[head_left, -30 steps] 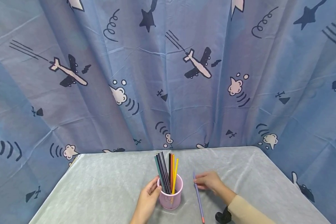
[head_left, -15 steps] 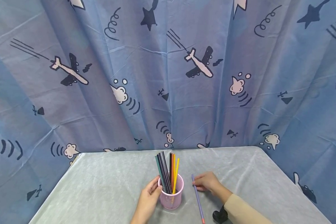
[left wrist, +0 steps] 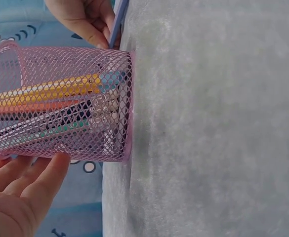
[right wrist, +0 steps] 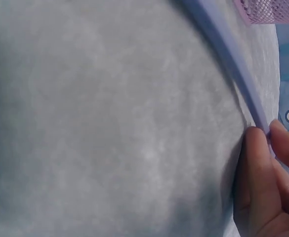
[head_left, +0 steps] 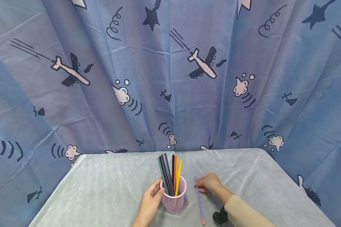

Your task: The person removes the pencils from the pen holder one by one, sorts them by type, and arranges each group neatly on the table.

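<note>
A pink mesh pencil cup [head_left: 172, 205] stands upright in the head view. Black, green, orange and yellow pencils [head_left: 178, 176] lean inside it. My left hand [head_left: 150, 201] rests against the cup's left side near the rim; in the left wrist view its fairly straight fingers [left wrist: 45, 185] touch the mesh. Right of the cup, my right hand [head_left: 211, 183] pinches a slim purple pencil [head_left: 200, 201] near its far end. The pencil's reddish end points toward me. In the right wrist view, thumb and fingers [right wrist: 263, 168] meet on the purple pencil; whether it touches the table cannot be told.
A grey cloth covers the table [head_left: 108, 179]. Behind it hangs a blue curtain [head_left: 147, 126] printed with planes and clouds. A black rounded object [head_left: 220, 216] sits by my right wrist, beside the beige sleeve [head_left: 244, 211].
My right hand has shifted slightly left with the purple pencil, whose reddish end has moved a little left and away from me. My left hand and the cup look still.
</note>
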`<state>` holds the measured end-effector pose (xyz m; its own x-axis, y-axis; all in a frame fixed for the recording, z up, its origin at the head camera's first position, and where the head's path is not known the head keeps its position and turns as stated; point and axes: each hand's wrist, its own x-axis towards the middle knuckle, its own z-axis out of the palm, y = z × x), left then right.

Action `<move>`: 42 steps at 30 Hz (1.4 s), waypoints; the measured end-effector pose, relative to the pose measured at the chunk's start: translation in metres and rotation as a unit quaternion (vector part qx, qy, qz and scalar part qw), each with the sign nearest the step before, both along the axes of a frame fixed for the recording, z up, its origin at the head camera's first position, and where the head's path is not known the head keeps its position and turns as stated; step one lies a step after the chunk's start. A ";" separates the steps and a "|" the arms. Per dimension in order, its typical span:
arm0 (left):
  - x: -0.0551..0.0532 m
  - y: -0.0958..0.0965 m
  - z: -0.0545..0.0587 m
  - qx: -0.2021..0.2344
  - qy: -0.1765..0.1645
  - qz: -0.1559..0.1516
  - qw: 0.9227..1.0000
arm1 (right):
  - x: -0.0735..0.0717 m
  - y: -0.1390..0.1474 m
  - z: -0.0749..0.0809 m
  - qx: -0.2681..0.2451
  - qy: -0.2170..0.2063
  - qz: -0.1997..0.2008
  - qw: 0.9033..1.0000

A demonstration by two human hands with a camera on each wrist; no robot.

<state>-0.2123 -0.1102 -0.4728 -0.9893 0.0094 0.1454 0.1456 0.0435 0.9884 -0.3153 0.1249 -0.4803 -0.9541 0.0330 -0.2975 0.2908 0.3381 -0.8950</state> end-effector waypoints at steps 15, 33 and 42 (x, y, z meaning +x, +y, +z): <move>-0.001 0.001 0.001 -0.001 -0.013 0.013 1.000 | -0.001 -0.006 0.000 0.099 0.033 0.004 0.995; -0.001 0.001 0.001 -0.001 -0.013 0.009 1.000 | 0.007 0.004 0.000 -0.011 0.104 -0.037 0.994; 0.001 0.001 0.002 -0.001 -0.012 0.010 1.000 | 0.013 -0.010 0.018 -0.087 0.098 -0.032 0.991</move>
